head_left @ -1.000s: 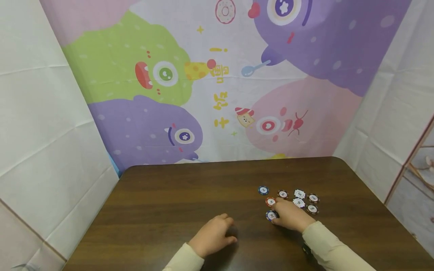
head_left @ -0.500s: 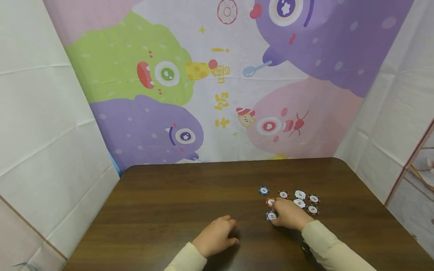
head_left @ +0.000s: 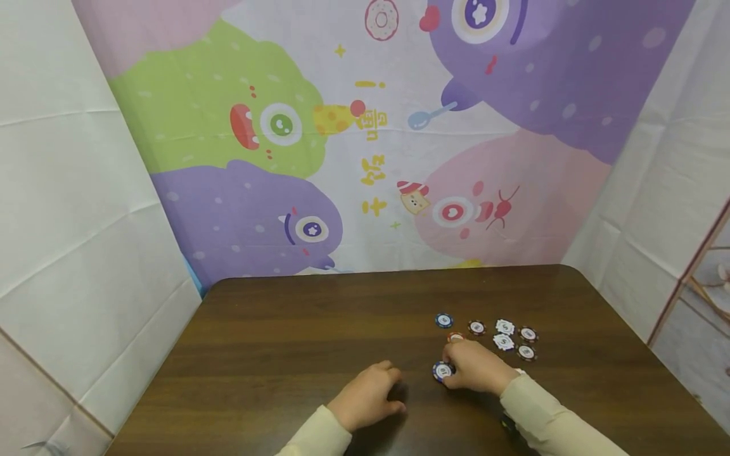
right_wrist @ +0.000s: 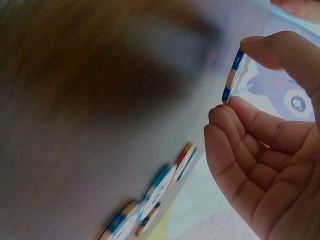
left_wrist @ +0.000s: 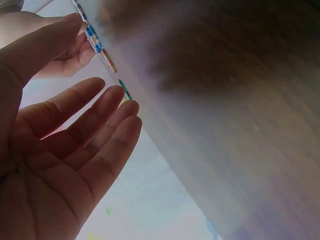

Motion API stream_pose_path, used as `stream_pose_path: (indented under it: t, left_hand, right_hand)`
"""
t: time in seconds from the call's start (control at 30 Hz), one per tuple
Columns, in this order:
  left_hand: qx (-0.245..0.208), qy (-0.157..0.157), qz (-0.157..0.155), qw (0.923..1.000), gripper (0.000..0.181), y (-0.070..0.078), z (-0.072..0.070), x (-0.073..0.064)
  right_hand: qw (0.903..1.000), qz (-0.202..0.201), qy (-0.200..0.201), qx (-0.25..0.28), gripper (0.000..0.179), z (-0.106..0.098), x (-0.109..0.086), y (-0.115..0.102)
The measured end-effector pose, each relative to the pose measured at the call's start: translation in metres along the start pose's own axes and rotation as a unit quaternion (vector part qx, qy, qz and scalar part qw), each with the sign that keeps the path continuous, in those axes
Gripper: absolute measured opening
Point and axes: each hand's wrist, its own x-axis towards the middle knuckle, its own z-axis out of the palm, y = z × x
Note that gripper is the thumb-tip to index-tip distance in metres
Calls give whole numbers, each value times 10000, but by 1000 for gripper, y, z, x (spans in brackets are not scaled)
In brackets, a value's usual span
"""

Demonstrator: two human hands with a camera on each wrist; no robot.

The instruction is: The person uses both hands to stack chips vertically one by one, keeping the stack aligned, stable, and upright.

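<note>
In the head view my right hand (head_left: 479,367) pinches a blue-and-white poker chip (head_left: 442,372) near the right side of the table. Up close in the right wrist view, that chip (right_wrist: 233,75) is caught on edge between thumb and fingertips. A red chip (head_left: 456,337) lies just beyond the right hand, partly covered by it. Left of the pinched chip, my left hand (head_left: 367,396) hovers or rests at the tabletop, fingers loosely bent and holding nothing. The left wrist view also has the left hand (left_wrist: 75,135) with its palm and separated thumb showing.
Behind the right hand lie a blue chip (head_left: 444,320), a brown one (head_left: 476,327), two white chips (head_left: 504,342) and dark ones (head_left: 527,334) at the right. A white scrap shows by the right cuff. The brown table (head_left: 274,329) ends at a cartoon cloth (head_left: 376,247).
My right hand has moved left and slightly nearer, drawing the blue-and-white poker chip away from the other chips. The left hand has barely shifted.
</note>
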Motion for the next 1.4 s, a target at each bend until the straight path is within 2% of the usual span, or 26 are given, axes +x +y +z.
stream_pose_path:
  t: [0.23, 0.4, 0.63, 0.8, 1.03, 1.4]
  left_hand:
    - [9, -4, -29, 10000, 49, 4, -1, 4]
    - [-38, 1, -86, 10000, 47, 7, -1, 7]
    - [-107, 101, -106, 9998, 40, 12, -2, 9]
    - [-119, 158, -110, 9997, 35, 12, -1, 9]
    - [-103, 102, -180, 9997, 28, 10, 3, 9]
    - [-220, 72, -259, 9994, 29, 9, 6, 11]
  right_hand:
    - [9993, -320, -63, 170, 22, 4, 4, -17]
    - [9981, -392, -213, 419, 22, 8, 7, -27]
    - [9973, -618, -229, 320, 19, 15, 12, -39]
    - [9961, -701, -390, 359, 17, 20, 15, -47]
    - [9954, -693, -565, 338, 20, 25, 18, -51]
    - [9944, -828, -614, 238, 22, 24, 20, -53]
